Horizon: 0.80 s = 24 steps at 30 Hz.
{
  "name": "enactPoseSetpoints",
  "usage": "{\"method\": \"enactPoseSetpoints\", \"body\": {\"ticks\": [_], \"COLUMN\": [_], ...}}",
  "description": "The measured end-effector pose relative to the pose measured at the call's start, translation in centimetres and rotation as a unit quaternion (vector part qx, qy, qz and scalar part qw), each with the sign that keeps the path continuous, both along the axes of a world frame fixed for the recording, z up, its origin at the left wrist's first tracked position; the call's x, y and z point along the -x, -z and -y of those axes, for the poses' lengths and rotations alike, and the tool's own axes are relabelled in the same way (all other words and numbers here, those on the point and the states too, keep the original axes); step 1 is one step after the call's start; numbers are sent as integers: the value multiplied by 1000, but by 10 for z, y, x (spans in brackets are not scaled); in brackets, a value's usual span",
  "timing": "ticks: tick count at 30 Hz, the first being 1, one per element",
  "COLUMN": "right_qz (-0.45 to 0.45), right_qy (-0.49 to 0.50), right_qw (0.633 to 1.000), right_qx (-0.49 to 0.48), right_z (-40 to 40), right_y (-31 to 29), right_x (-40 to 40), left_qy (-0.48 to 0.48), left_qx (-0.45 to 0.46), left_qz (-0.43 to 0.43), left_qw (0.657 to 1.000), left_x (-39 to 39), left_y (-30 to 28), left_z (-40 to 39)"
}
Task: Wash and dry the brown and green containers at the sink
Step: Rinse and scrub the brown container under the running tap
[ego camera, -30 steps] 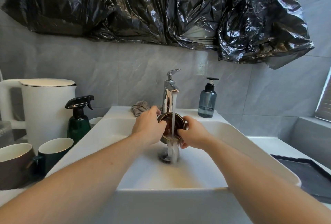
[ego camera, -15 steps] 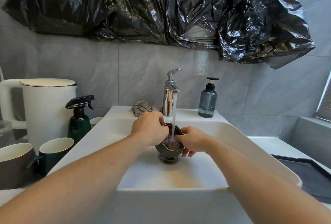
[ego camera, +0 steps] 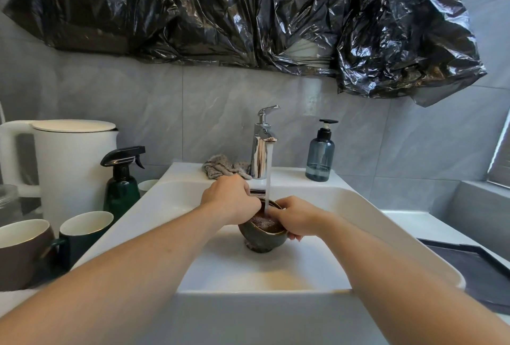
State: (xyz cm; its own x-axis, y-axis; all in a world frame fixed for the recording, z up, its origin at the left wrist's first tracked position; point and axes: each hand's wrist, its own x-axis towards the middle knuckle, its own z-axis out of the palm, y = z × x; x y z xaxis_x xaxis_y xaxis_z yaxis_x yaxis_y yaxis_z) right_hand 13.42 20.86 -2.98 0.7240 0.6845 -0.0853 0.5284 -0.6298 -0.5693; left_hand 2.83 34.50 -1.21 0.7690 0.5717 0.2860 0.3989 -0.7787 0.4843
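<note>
Brown-green bowl (ego camera: 262,237) sits low in sink (ego camera: 358,223), under tap (ego camera: 262,148) stream. Your left hand (ego camera: 230,201) grips rim at 10 o'clock, right hand (ego camera: 294,219) grips at 3. Tilt slowly; swirl water round inside, avoid splashing.

No readable text anywhere. Soap dispenser (ego camera: 320,157) at the sink's back right edge: no label legible. Green spray bottle (ego camera: 121,190) and white kettle (ego camera: 74,162) on the counter, left: no markings legible either.
</note>
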Motion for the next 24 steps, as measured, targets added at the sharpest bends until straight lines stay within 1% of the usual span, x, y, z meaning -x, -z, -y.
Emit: {"method": "enactPoseSetpoints", "body": {"ticks": [5,9,12,18,22,24], "right_qz": [22,40,52,107,126,126], "right_qy": [8,17,27,44,55,57], "right_qw": [999,998,996,988,984,983], "right_qx": [-26,-54,-70,-98,-114,-125], "right_z": [2,2,3,3,4,5], "right_y": [-4,-3,-3,-8,-11,-12], "right_x": [2,2,1,5,7,8], "left_qy": [8,26,31,38,41,44], "left_qx": [-32,-52,-56,-33,-8,-5], "left_qz": [-12,-7,21,65,119,161], "left_qw": [999,998,998,997,992,986], "left_x": [-2,-4,-4,-6,-3,-1], "left_y": [3,5,5,5,0,-4], "left_z": [-2,-4,-5,-5,1,5]}}
